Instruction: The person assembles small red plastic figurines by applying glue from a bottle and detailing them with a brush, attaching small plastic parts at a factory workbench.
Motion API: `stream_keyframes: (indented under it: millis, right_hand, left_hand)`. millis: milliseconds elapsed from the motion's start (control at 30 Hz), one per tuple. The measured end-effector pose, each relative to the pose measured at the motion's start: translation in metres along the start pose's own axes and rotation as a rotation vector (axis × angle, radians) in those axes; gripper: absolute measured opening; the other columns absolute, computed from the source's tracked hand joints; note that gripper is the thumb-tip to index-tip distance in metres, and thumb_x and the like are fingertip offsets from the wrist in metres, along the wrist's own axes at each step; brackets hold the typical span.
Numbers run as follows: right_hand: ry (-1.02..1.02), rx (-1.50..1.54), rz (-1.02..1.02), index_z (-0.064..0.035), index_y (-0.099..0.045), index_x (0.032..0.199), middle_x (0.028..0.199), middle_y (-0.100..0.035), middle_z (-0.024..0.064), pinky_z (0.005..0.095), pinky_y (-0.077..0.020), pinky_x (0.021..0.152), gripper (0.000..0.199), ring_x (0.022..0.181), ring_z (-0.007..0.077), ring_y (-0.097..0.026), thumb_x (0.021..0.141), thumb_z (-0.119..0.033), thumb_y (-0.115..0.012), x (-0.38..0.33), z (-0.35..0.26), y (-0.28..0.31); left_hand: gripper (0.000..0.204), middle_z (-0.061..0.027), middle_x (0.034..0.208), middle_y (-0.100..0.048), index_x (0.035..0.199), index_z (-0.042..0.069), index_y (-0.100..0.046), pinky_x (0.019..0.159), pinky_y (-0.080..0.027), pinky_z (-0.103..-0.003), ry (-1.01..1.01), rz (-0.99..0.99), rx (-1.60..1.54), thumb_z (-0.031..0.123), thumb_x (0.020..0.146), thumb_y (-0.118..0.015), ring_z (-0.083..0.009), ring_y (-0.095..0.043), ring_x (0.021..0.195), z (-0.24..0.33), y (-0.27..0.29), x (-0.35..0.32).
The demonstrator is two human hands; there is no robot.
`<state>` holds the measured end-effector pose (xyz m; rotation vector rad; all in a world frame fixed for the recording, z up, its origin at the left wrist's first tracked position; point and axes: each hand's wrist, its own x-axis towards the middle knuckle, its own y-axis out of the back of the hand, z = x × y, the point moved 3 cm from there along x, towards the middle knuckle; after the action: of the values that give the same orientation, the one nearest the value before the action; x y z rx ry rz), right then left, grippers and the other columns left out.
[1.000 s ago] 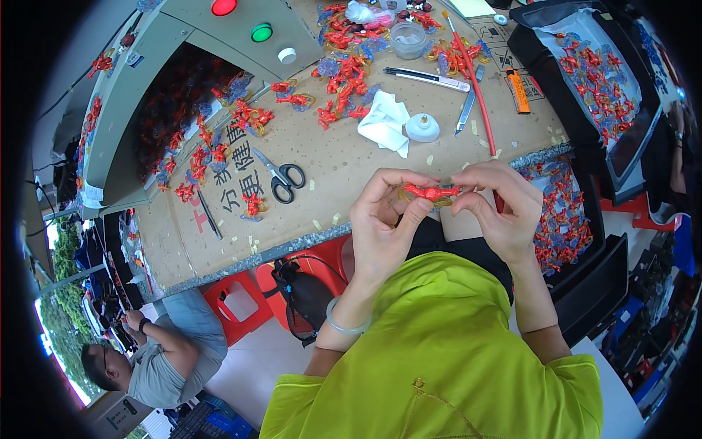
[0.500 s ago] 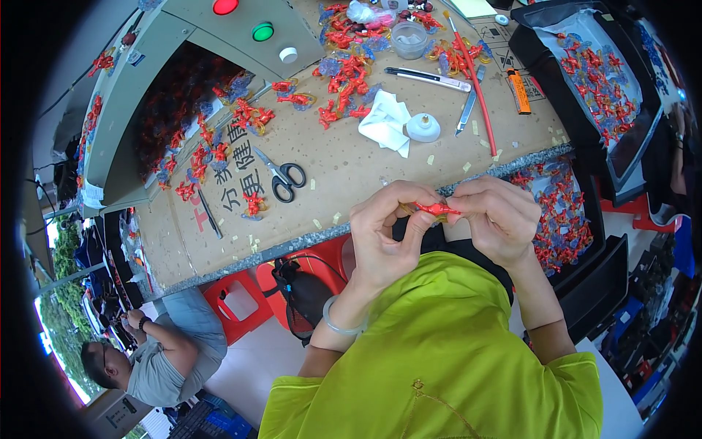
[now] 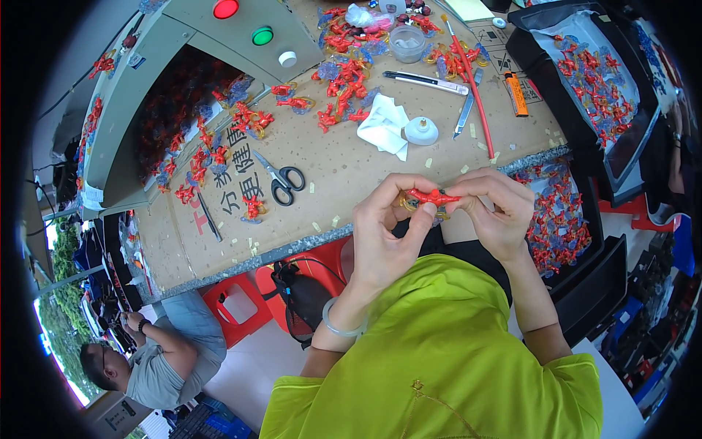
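Over the table's front edge, both hands meet at a small red figurine (image 3: 431, 196) with clear yellowish and bluish parts. My left hand (image 3: 391, 227) pinches its left end between thumb and fingers. The fingertips of my right hand (image 3: 501, 212) grip its right end. Part of the figurine is covered by the fingers. Beyond the hands are a small white round bottle (image 3: 421, 131) and a crumpled white tissue (image 3: 384, 124). Several similar red figurines (image 3: 344, 84) lie in a heap farther back on the table.
Scissors (image 3: 281, 179), a box cutter (image 3: 425, 82), a blade (image 3: 465, 110), a red brush (image 3: 472, 91) and an orange lighter (image 3: 516, 95) lie on the cardboard-covered table. A grey machine (image 3: 219, 44) stands left. Trays of figurines (image 3: 596, 80) are right. Another person (image 3: 168, 351) sits lower left.
The figurine has turned in my fingers, with more of its red body and clear parts now showing. Both hands have shifted slightly, the right one a little upward and left.
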<state>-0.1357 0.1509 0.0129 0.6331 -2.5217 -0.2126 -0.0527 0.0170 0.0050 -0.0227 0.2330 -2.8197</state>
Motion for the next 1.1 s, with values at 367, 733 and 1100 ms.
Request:
stream_keyframes:
  millis: [367,733,1100]
  right_hand:
    - [-0.128,-0.074,0.017,0.0017,-0.068,0.086,0.074,-0.065,0.0114,0.0276,-0.048,0.06,0.012,0.064,0.0189,-0.063,0.074,0.003,-0.067,0.014,0.017,0.013]
    - [-0.468,-0.676,0.014,0.0044,-0.059,0.101,0.075,-0.064,0.0184,0.038,-0.0494,0.064,0.03,0.069,0.0323,-0.064,0.074,-0.004,-0.068,0.037,0.095,0.026]
    - [-0.551,0.057,0.052,0.0037,-0.051,0.12,0.077,-0.057,0.0047,0.0174,-0.0454,0.054,0.043,0.063,0.0062,-0.057,0.078,0.004,-0.056,0.029,0.012,0.046]
  left_hand:
    - [0.039,-0.0138,0.108,-0.058,0.117,-0.004,-0.042,0.073,-0.055,-0.027,0.12,0.082,-0.16,-0.013,0.081,-0.054,-0.017,-0.062,0.094,-0.006,0.0,0.0]
    - [0.038,-0.0108,0.103,-0.06,0.116,-0.002,-0.046,0.066,-0.056,-0.023,0.134,0.15,-0.055,-0.011,0.081,-0.056,-0.0138,-0.062,0.09,-0.005,0.003,-0.002]
    - [0.038,-0.0089,0.099,-0.059,0.115,-0.002,-0.048,0.066,-0.055,-0.021,0.133,0.173,0.012,-0.013,0.079,-0.057,-0.0106,-0.06,0.084,-0.006,0.007,0.002]
